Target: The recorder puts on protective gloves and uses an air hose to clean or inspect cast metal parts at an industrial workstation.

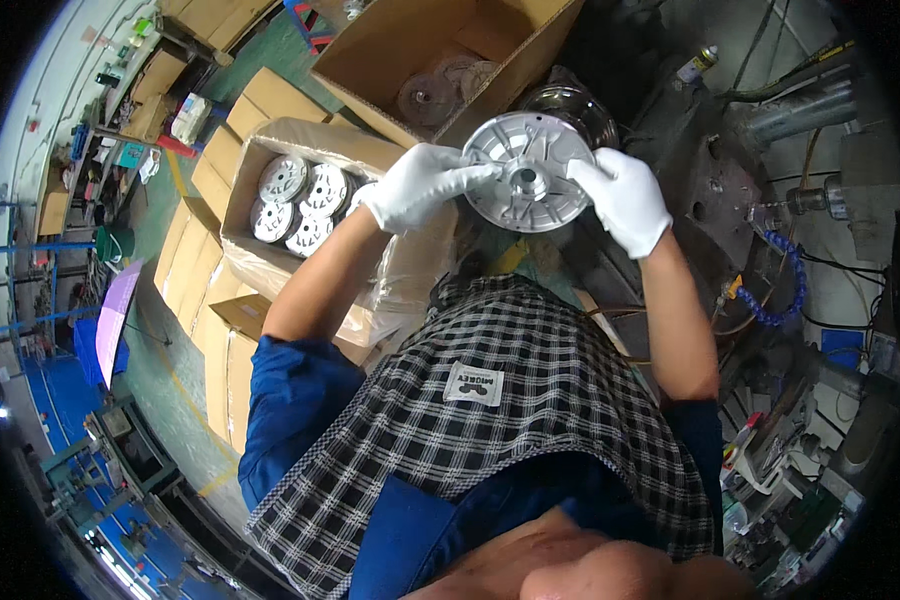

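Both of my hands wear white gloves and are raised in front of me. Between them is a round silver cast-metal disc (560, 205), its ribbed face with a holed central hub turned toward me. My right hand (625, 200) grips the disc's right rim, thumb across the front and the other fingers hidden behind. At the left rim, my left hand (420, 187) is closed on the disc, with a finger reaching over its face toward the hub. Beyond the disc, a shiny dark metal ring-shaped part (585, 105) is partly covered by it.
To the left, an open plastic-lined carton (240, 215) holds several round metal parts with markings. A larger carton (370, 85) ahead has similar discs inside. Machinery (720, 185) with a blue segmented coolant hose (798, 285) stands at right. A spray can (698, 65) lies at the far right.
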The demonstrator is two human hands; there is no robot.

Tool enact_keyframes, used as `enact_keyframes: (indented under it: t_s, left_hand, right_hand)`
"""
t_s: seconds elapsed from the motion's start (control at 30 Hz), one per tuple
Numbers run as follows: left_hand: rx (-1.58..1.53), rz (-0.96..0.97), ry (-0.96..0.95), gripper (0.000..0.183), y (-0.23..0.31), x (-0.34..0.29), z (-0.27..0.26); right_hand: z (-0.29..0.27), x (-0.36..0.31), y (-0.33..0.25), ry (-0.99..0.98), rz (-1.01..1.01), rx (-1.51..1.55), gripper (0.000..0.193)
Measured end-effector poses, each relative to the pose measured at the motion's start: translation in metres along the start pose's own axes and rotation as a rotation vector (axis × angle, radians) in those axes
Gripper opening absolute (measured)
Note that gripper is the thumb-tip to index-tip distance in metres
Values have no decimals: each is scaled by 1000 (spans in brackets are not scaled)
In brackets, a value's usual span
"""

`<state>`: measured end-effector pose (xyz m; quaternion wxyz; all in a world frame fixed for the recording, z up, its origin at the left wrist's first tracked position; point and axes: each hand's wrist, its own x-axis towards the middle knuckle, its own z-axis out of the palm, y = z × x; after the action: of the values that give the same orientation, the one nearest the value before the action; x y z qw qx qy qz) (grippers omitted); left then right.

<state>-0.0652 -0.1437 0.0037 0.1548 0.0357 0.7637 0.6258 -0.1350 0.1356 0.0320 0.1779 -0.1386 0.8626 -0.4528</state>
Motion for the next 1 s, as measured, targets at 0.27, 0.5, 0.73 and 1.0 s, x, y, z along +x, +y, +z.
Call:
enact_keyframes:
  t_s: [0.27,0.5,0.73,1.0]
  left_hand:
    - [-297,-208,-69,66,2,0,4]
    - [-297,-249,-41,59,-3,5,5]
    - [-417,-251,-64,62,-12,8,7]
    - [-427,-277,-54,59,-16,10,9]
  right_hand:
    - [3,15,20,-50,122,106,34]
    - [1,13,22,-37,80,92,34]
    - [-1,12,23,-43,74,146,33]
    - [-5,12,17,-61,100,131,33]
